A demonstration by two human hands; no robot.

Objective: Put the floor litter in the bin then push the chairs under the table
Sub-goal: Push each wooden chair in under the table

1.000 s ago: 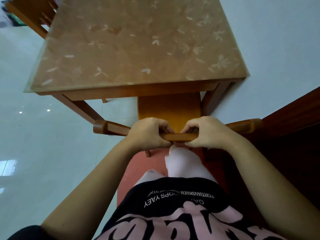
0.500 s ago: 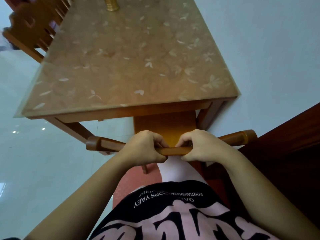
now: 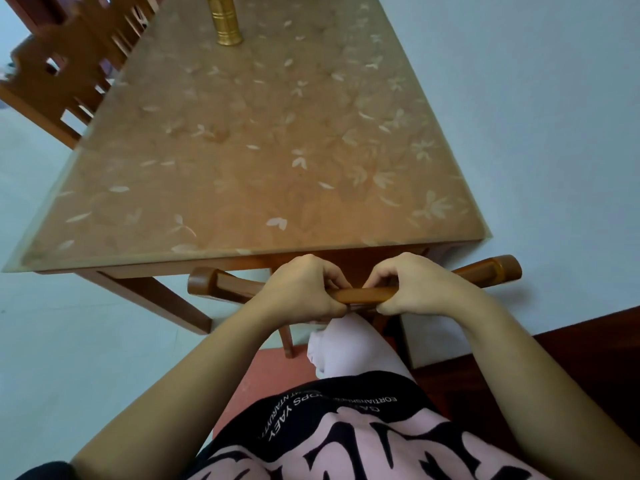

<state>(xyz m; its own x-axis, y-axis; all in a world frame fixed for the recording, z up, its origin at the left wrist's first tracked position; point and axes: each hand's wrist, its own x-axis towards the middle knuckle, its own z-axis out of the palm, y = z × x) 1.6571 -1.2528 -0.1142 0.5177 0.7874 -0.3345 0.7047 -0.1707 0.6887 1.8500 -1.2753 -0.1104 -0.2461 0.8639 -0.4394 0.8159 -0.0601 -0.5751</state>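
A wooden chair (image 3: 488, 270) stands at the near end of the table (image 3: 242, 161), its seat hidden beneath the tabletop. Only its curved top rail shows, just below the table's near edge. My left hand (image 3: 301, 289) and my right hand (image 3: 412, 285) both grip the middle of that rail, side by side, thumbs underneath. The table has a brown leaf-patterned cover. No litter and no bin are in view.
A second wooden chair (image 3: 69, 67) stands at the table's far left side. A brass cylinder (image 3: 227, 20) sits on the far part of the tabletop. A pale wall runs along the right. Dark wooden furniture (image 3: 588, 368) and a red mat (image 3: 266, 375) lie near my legs.
The chair has slid forward under the table with both hands on its rail; the seat, visible before, is now hidden. The view has tilted up, showing more tabletop.
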